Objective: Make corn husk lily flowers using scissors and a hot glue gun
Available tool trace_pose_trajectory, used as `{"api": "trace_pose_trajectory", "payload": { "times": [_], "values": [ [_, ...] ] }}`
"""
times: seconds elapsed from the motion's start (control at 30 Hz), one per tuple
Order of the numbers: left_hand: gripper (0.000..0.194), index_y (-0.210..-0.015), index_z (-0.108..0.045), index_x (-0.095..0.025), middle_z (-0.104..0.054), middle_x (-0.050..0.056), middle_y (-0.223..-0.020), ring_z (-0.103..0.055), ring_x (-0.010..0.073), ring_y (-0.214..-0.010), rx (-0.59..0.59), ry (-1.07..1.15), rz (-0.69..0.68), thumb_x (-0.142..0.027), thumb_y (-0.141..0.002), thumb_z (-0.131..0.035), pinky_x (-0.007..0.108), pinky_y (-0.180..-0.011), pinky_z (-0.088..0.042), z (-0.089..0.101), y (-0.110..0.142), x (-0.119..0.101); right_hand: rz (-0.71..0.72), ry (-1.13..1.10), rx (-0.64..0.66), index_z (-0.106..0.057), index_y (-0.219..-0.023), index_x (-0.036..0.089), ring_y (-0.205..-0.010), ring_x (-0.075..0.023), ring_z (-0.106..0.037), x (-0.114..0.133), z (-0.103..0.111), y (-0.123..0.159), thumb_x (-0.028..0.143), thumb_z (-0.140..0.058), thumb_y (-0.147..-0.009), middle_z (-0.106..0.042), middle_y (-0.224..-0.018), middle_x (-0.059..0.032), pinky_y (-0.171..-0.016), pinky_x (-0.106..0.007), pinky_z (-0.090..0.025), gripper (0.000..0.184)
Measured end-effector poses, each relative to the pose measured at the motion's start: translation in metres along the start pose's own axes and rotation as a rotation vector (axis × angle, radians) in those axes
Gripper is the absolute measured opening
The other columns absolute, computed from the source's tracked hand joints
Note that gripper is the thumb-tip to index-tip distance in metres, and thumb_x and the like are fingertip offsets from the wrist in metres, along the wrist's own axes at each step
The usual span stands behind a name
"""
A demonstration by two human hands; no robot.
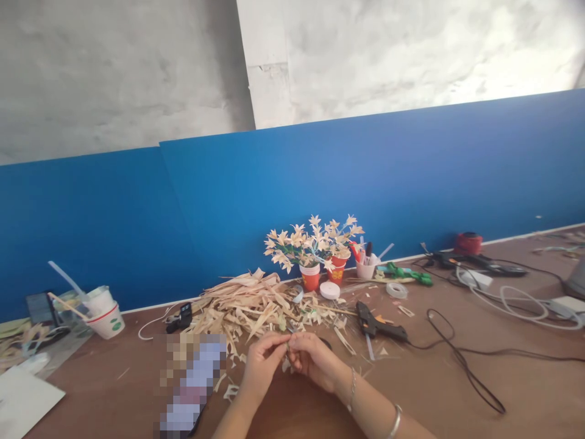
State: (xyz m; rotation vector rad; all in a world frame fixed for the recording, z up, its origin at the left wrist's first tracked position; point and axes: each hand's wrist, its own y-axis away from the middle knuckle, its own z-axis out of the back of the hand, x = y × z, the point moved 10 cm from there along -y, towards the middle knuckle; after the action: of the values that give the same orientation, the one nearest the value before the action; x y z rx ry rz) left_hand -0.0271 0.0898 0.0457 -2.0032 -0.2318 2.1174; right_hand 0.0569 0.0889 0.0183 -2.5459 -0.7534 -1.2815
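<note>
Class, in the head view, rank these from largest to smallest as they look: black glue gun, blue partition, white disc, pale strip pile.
1. Blue partition
2. Pale strip pile
3. Black glue gun
4. White disc

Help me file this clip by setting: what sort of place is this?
Probably a craft workshop: a glue gun, a heap of dry, husk-like strips and pale artificial-looking flowers share a brown table.

Readable text: none — white cup (104, 329) with green emblem (114, 319), red cup (335, 278) with yellow mark (337, 274) — both too small to make out.
</note>
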Motion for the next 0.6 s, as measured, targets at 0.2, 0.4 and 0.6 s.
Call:
{"api": "trace_pose_trajectory", "payload": {
  "times": [0.2, 0.4, 0.6],
  "values": [
    [0.016, -0.073, -0.071, -0.017, -0.059, 0.003, -0.065, -0.051, 0.014, -0.055, 0.091, 0.019, 0.008, -0.031, -0.07, -0.064, 0.024, -0.054, -0.042, -0.008, 0.0, -0.003, -0.016, 0.015, -0.013, -0.055, -0.058, 0.012, -0.04, -0.0036, -0.043, -0.004, 0.003, -0.001, 0.023, -0.07, -0.062, -0.054, -0.048, 0.0033, -0.043, -0.016, -0.028, 0.019],
    [0.022, -0.065, -0.06, -0.017, -0.058, 0.002, -0.059, -0.05, 0.0135, -0.053, 0.072, 0.014, 0.048, -0.038, -0.072, -0.061, 0.022, -0.053, -0.04, -0.007, 0.001, -0.001, 0.075, 0.146, -0.107, -0.055, -0.061, 0.012, -0.043, -0.0046, -0.046, 0.002, 0.015, -0.004, 0.035, -0.076, -0.06, -0.056, -0.053, 0.0021, -0.046, -0.017, -0.034, 0.031],
    [0.017, -0.067, -0.059, -0.017, -0.057, 0.002, -0.059, -0.051, 0.0135, -0.054, 0.052, -0.004, 0.009, -0.032, -0.074, -0.059, 0.022, -0.054, -0.041, -0.004, -0.001, 0.003, 0.158, 0.288, -0.175, -0.052, -0.063, 0.014, -0.039, -0.007, -0.047, 0.008, 0.021, -0.007, 0.042, -0.075, -0.058, -0.054, -0.047, 0.0046, -0.041, -0.019, -0.036, 0.037]
  ]
}}
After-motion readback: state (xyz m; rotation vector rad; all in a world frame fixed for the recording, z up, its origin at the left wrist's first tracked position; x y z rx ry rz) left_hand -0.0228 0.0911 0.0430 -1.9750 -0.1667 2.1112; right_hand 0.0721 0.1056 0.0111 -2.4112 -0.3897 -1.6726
